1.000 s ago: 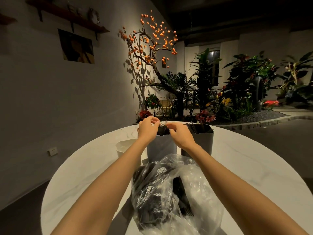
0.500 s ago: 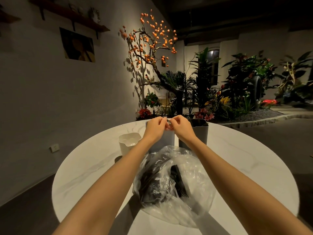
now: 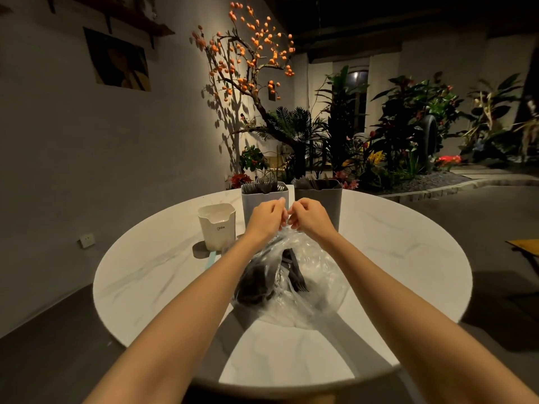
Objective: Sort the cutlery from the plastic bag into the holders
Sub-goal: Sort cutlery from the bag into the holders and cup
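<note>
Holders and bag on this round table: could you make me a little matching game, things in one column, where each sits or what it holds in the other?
Things:
1. white holder
2. light grey holder
3. dark grey holder
4. bag

Descriptions:
A. nearest the person, dark cutlery inside
B. far left, no cutlery showing
C. far right
D. middle, forks standing in it

Pairs: 1-B, 2-D, 3-C, 4-A
</note>
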Available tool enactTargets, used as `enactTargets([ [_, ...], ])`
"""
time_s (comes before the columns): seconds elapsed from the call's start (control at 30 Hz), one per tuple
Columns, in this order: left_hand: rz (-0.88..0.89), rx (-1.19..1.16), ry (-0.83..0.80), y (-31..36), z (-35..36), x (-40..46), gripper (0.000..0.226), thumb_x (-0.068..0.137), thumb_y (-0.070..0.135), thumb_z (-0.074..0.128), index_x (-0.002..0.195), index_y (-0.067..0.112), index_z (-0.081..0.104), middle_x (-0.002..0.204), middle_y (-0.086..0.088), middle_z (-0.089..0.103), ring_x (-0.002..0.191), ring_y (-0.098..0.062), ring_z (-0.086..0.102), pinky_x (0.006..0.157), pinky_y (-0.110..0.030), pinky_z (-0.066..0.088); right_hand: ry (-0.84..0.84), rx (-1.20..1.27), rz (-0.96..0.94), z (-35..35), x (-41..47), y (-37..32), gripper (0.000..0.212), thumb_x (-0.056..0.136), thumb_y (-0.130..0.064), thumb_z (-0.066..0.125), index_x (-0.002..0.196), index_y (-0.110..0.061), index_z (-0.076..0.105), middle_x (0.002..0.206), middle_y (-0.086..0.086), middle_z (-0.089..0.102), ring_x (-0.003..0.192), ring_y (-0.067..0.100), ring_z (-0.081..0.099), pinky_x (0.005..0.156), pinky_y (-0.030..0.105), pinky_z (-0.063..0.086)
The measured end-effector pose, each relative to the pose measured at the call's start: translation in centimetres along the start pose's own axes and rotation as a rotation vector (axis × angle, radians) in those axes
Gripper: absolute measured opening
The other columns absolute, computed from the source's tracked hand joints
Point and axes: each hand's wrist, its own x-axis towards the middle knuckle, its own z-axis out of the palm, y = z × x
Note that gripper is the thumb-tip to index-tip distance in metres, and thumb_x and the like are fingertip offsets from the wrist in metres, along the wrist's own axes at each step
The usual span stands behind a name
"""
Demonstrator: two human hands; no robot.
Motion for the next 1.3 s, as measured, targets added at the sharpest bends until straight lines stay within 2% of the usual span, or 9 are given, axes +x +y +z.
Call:
enactTargets([
  [0.33,-0.047,0.032,0.013,-2.7,1.7,-3.2,0.044,0.104,0.03,0.038,0.067,0.02,0.059,0.07,-0.001,0.061,0.068,-0.017,0.057,0.075,-0.042,0.052,-0.024,-0.057,0.12,-0.1,-2.8,2.7,0.028,0.099,-0.01,0.037,0.088,-0.003,0.061,0.078,0.013,0.064,0.064,0.016,0.058,0.058,0.022,0.049],
  [0.47,-0.022,0.208,0.015,-3.9,2.2,-4.0,0.032,0.099,0.027,0.045,0.078,0.018,0.068,0.09,-0.004,0.063,0.09,-0.022,0.056,0.083,-0.041,0.049,-0.097,-0.135,0.19,-0.1,-3.6,4.7,0.031,0.097,-0.002,0.036,0.1,0.002,0.067,0.095,0.02,0.068,0.083,0.024,0.061,0.081,0.038,0.053],
  [0.6,-0.087,0.508,-0.01,-5.0,2.5,-4.3,0.026,0.097,0.039,0.049,0.104,0.026,0.07,0.122,-0.003,0.053,0.119,-0.023,0.04,0.104,-0.043,0.031,-0.156,-0.269,0.183,0.0,-4.2,6.4,0.037,0.094,0.003,0.037,0.123,0.003,0.06,0.126,0.016,0.061,0.115,0.027,0.056,0.098,0.032,0.043],
  [0.73,-0.172,0.564,-0.03,-6.0,2.1,-4.7,0.027,0.094,0.049,0.051,0.108,0.035,0.069,0.131,0.001,0.052,0.129,-0.022,0.037,0.108,-0.045,0.022,-0.182,-0.4,0.231,-0.1,-3.7,8.2,0.047,0.093,-0.002,0.04,0.139,-0.003,0.045,0.144,0.013,0.047,0.132,0.027,0.044,0.108,0.033,0.035],
  [0.9,-0.189,0.512,-0.081,-6.2,1.9,-4.6,0.029,0.092,0.05,0.052,0.114,0.039,0.067,0.127,0.007,0.062,0.125,-0.019,0.048,0.111,-0.051,0.022,-0.102,-0.585,0.209,0.5,-4.1,9.5,0.047,0.094,-0.01,0.043,0.14,-0.015,0.047,0.135,0.01,0.057,0.12,0.028,0.054,0.098,0.036,0.044],
  [1.03,-0.224,0.514,-0.151,-5.9,2.3,-4.4,0.04,0.095,0.041,0.048,0.135,0.04,0.051,0.131,0.001,0.061,0.127,-0.023,0.049,0.116,-0.049,0.015,0.088,-0.626,-0.042,1.0,-4.9,9.4,0.033,0.093,-0.008,0.054,0.125,-0.01,0.062,0.123,0.008,0.064,0.108,0.024,0.059,0.092,0.034,0.048],
  [1.13,-0.227,0.452,-0.141,-5.6,2.2,-4.4,0.045,0.097,0.029,0.042,0.141,0.038,0.045,0.126,-0.005,0.064,0.124,-0.027,0.051,0.115,-0.047,0.017,0.043,-0.567,-0.145,1.1,-5.0,8.5,0.024,0.092,-0.004,0.054,0.112,-0.007,0.068,0.112,0.008,0.064,0.099,0.023,0.059,0.083,0.029,0.047],
  [1.23,-0.234,0.393,-0.107,-5.7,2.1,-4.6,0.044,0.101,0.022,0.038,0.142,0.035,0.045,0.118,-0.01,0.067,0.118,-0.029,0.055,0.115,-0.046,0.02,-0.059,-0.624,-0.073,1.1,-5.6,8.5,0.025,0.093,-0.004,0.051,0.112,-0.007,0.067,0.111,0.009,0.065,0.099,0.025,0.061,0.079,0.029,0.046],
  [1.3,-0.22,0.339,-0.089,-5.9,2.0,-4.7,0.043,0.1,0.019,0.038,0.141,0.032,0.047,0.121,-0.009,0.066,0.112,-0.032,0.058,0.111,-0.051,0.03,-0.044,-0.708,0.019,1.1,-5.7,8.9,0.025,0.091,-0.005,0.054,0.114,-0.008,0.063,0.116,0.01,0.064,0.1,0.026,0.061,0.081,0.032,0.048],
])
